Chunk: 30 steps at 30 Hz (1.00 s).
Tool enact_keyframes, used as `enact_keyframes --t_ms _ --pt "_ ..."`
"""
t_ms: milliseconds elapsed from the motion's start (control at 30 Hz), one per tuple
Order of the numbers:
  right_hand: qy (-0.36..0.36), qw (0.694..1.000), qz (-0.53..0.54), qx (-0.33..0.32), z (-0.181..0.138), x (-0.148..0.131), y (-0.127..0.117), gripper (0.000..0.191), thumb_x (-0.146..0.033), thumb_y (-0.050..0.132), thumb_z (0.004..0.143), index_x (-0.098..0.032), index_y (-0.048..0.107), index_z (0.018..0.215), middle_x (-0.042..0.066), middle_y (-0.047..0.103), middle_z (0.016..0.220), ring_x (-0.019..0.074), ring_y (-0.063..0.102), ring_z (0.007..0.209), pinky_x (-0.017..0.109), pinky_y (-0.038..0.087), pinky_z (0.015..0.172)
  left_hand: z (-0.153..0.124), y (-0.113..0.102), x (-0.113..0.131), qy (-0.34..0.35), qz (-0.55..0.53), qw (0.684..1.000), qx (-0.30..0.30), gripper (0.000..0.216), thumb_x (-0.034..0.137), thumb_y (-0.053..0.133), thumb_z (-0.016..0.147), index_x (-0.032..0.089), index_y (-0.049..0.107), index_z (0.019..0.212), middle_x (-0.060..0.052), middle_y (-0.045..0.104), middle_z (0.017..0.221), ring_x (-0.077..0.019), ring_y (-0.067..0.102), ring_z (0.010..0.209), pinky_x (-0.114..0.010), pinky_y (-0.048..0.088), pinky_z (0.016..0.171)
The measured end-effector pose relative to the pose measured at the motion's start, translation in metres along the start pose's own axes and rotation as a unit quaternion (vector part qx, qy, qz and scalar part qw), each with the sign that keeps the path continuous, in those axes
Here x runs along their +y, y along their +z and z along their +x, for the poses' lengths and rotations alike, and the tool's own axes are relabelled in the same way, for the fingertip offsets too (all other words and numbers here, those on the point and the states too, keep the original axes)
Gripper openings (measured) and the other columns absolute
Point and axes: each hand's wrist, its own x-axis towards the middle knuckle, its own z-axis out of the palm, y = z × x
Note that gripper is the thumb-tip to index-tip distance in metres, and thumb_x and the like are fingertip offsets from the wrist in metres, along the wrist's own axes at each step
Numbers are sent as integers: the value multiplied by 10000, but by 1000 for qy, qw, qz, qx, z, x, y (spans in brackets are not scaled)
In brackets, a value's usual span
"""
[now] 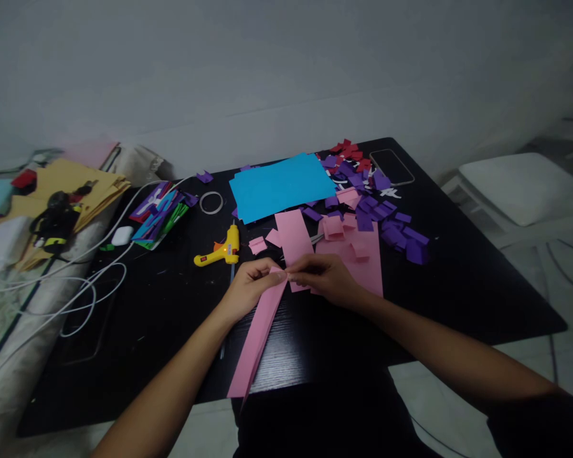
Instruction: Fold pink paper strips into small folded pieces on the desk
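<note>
- Left hand (253, 286): grip clamped on the upper end of the folded pink strip (260, 337); right hand (334, 277): thumb and fingertips pinched together at that same end
- The strip slants over the tabletop (344, 343) to its near edge; its layers look splayed there, so a loose pinch could let the fold skew
- A loose pink piece (293, 235) lies just beyond the fingertips and could snag
- Yellow glue gun (232, 245), its light aglow, is near the left hand: a sideways swing might knock it
- Purple pieces (396, 235) and blue sheets (281, 187) crowd the far side
</note>
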Motion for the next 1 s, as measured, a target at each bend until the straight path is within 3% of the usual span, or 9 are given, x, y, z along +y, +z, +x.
enact_keyframes --t_ms 1000 --pt "9 1000 8 0 0 2 0 178 -349 887 767 -205 822 850 12 747 745 122 636 640 256 515 615 0 1 0 1 1 1000 2 230 374 775 844 166 734 757 25 560 648 -112 456 618 -249 324 610"
